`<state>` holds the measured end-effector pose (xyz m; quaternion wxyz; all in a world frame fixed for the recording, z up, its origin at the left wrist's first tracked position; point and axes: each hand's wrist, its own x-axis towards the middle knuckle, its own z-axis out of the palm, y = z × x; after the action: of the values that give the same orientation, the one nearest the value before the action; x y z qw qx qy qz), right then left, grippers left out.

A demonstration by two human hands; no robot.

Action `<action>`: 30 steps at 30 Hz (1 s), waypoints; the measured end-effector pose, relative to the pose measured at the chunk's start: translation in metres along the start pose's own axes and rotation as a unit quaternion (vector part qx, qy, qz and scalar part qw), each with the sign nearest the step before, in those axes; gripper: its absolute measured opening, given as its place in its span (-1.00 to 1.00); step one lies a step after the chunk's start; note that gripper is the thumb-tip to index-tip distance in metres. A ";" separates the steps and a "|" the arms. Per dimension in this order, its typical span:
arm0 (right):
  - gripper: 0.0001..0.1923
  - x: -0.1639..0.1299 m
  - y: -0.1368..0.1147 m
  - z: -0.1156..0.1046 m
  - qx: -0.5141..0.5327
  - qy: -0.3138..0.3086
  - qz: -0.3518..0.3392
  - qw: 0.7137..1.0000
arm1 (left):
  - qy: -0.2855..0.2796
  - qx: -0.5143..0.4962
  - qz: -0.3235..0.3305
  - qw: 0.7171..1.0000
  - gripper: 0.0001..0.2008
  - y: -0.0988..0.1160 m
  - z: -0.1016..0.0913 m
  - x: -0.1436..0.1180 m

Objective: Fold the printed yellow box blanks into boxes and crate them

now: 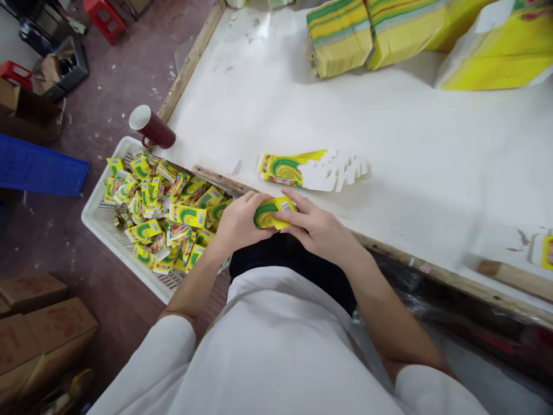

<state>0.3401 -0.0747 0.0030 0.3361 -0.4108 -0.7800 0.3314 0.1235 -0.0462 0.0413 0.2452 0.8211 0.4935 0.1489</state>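
Between my two hands, just over the table's front edge, is a small yellow-and-green printed carton (265, 215) with a barcode on its right end. My left hand (242, 222) is closed round its left end. At the barcode end, my right hand (313, 225) grips it with bent fingers. Beyond them on the white table lies a fanned stack of flat cartons (298, 170) in the same print, white flaps toward the right. To the left, a white plastic basket (125, 262) holds many small yellow-green cartons (188, 215).
A maroon mug (153, 128) stands at the table's left corner. Bundles of flat yellow cartons (341, 40) and a larger yellow box (496, 52) sit at the back. Cardboard boxes (47, 334), a blue crate (41, 164) and a red stool (106, 20) are on the floor.
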 end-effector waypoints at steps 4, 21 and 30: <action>-0.72 0.006 -0.002 -0.006 -0.009 -0.018 -0.011 1.000 | -0.006 0.042 0.023 0.999 -0.50 0.004 0.002 0.002; -0.71 0.001 0.008 0.013 -0.011 -0.028 0.001 1.000 | -0.005 0.138 0.032 0.990 -0.46 -0.001 0.013 -0.006; -0.69 0.005 0.013 0.021 0.037 0.049 0.007 0.998 | 0.046 0.081 0.014 0.996 -0.41 -0.006 0.011 -0.002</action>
<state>0.3268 -0.0699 -0.0179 0.3863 -0.4195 -0.7471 0.3416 0.1235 -0.0485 0.0294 0.1531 0.8375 0.5029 0.1491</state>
